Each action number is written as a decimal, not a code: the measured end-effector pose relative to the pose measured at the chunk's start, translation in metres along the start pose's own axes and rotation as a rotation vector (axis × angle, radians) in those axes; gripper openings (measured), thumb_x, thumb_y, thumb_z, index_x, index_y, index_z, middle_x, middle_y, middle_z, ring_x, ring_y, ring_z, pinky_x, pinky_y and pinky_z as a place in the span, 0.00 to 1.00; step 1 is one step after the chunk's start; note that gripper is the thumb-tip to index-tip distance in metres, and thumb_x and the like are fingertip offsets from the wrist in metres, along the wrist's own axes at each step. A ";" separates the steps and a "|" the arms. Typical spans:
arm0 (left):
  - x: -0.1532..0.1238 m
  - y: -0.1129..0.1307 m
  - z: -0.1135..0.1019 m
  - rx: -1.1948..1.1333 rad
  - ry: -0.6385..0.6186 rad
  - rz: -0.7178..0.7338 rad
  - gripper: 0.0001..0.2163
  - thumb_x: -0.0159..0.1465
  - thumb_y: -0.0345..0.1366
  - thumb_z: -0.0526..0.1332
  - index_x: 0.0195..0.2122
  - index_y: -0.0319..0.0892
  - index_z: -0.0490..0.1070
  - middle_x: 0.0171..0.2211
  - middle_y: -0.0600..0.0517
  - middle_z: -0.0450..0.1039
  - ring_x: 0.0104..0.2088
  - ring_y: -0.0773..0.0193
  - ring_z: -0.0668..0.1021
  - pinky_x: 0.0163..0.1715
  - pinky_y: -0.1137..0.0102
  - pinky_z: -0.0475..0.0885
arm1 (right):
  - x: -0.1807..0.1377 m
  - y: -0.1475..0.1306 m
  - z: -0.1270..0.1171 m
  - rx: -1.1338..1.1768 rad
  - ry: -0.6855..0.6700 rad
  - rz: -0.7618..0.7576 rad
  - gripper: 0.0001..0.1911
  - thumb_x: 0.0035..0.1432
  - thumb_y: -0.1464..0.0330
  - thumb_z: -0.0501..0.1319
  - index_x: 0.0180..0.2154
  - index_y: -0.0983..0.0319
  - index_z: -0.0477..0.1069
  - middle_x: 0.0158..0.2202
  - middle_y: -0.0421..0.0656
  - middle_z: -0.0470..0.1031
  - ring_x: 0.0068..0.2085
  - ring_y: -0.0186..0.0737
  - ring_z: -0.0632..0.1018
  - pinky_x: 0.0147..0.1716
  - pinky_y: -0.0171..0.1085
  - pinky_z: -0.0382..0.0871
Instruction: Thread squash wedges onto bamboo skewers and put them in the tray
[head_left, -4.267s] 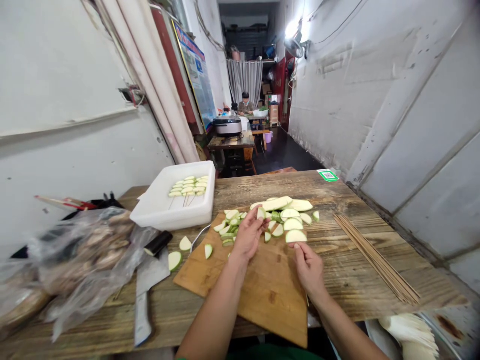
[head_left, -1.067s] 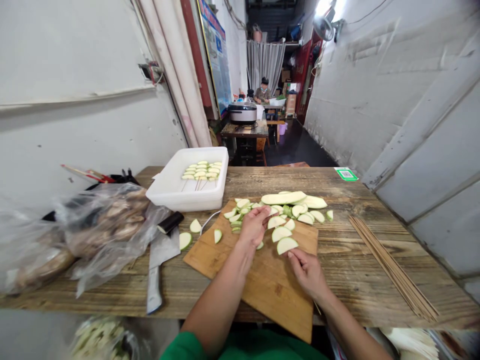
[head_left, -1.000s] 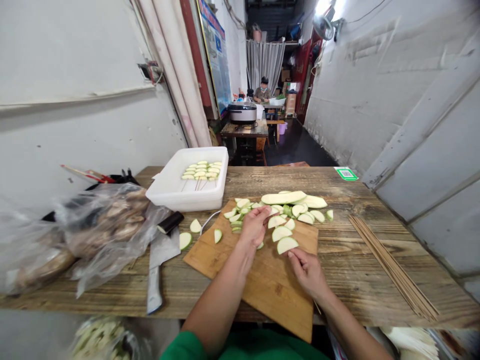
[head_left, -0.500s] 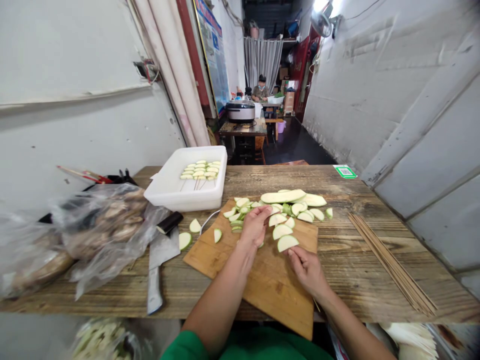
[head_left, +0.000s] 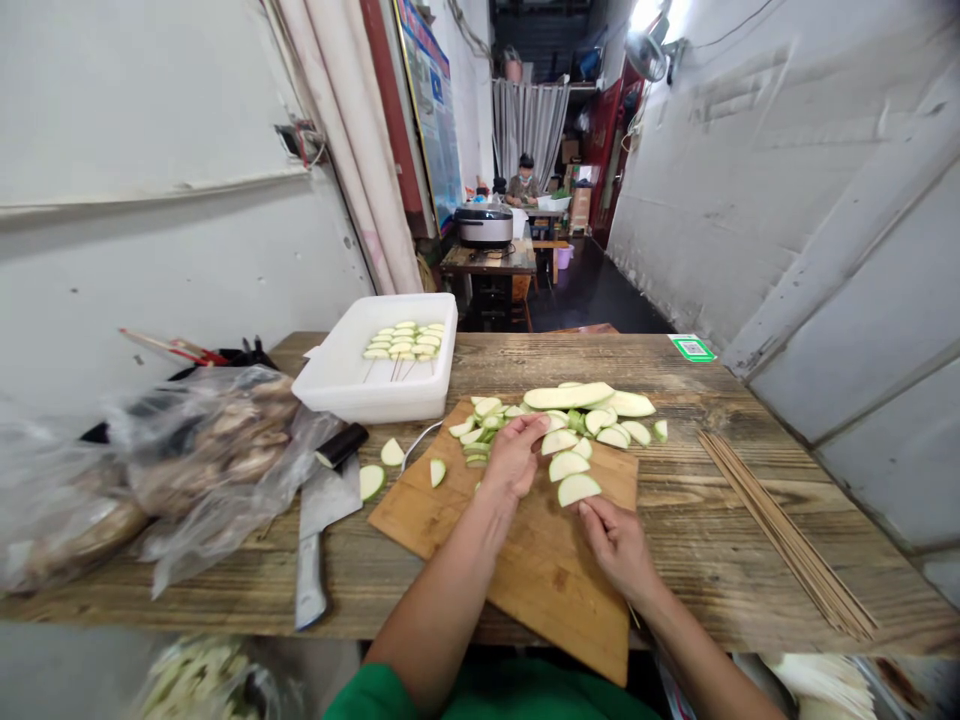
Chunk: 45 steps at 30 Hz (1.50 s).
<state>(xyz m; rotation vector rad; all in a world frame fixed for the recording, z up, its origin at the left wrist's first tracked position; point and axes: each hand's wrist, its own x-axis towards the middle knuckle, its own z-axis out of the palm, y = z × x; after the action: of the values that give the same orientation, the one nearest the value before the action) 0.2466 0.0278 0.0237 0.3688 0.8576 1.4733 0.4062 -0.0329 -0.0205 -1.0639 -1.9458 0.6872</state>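
Observation:
Pale half-round slices with green skin, apparently zucchini (head_left: 578, 489), line up on a skewer above the cutting board (head_left: 559, 580). My right hand (head_left: 619, 550) pinches the skewer just below the lowest slice; its thin tail shows under the wrist. My left hand (head_left: 516, 455) is closed with thumb and fingertips on a slice at the far end of the row. Loose slices (head_left: 487, 407) lie around the board's far edge, beside long cut zucchini pieces (head_left: 570, 396). The fingers partly cover the skewer.
At left are a cleaver (head_left: 310, 570), a black handle-like piece (head_left: 342, 445) and plastic bags of mushrooms (head_left: 247, 425). A white tub (head_left: 367, 398) holds finished-looking skewers. Bare bamboo skewers (head_left: 787, 535) lie at right. A person (head_left: 523, 185) sits far back.
Both hands keep their grip on the skewer and slice, with hardly any movement. The whole view has shifted slightly.

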 end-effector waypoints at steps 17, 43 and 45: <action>-0.025 -0.012 0.011 0.253 -0.227 -0.118 0.15 0.51 0.37 0.67 0.38 0.38 0.70 0.34 0.47 0.75 0.30 0.65 0.77 0.31 0.70 0.71 | 0.005 -0.003 0.001 0.062 0.146 0.096 0.18 0.62 0.62 0.48 0.29 0.64 0.69 0.21 0.38 0.66 0.23 0.33 0.68 0.23 0.29 0.61; -0.016 -0.001 0.020 -0.026 0.003 0.135 0.15 0.52 0.43 0.65 0.34 0.37 0.68 0.32 0.46 0.75 0.34 0.59 0.78 0.32 0.65 0.74 | 0.001 0.008 0.007 0.089 0.042 -0.064 0.17 0.62 0.62 0.49 0.35 0.64 0.73 0.31 0.47 0.78 0.31 0.41 0.79 0.30 0.34 0.72; -0.015 -0.003 0.021 -0.044 0.007 0.139 0.15 0.52 0.41 0.66 0.34 0.36 0.69 0.31 0.47 0.75 0.33 0.60 0.78 0.33 0.66 0.74 | 0.002 0.009 0.008 0.089 0.060 -0.061 0.16 0.62 0.63 0.50 0.35 0.64 0.73 0.31 0.47 0.78 0.31 0.41 0.79 0.30 0.33 0.72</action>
<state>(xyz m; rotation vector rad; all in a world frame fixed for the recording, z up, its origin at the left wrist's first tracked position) 0.2652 0.0190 0.0399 0.3971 0.8168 1.6196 0.4032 -0.0273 -0.0310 -0.9566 -1.8713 0.6944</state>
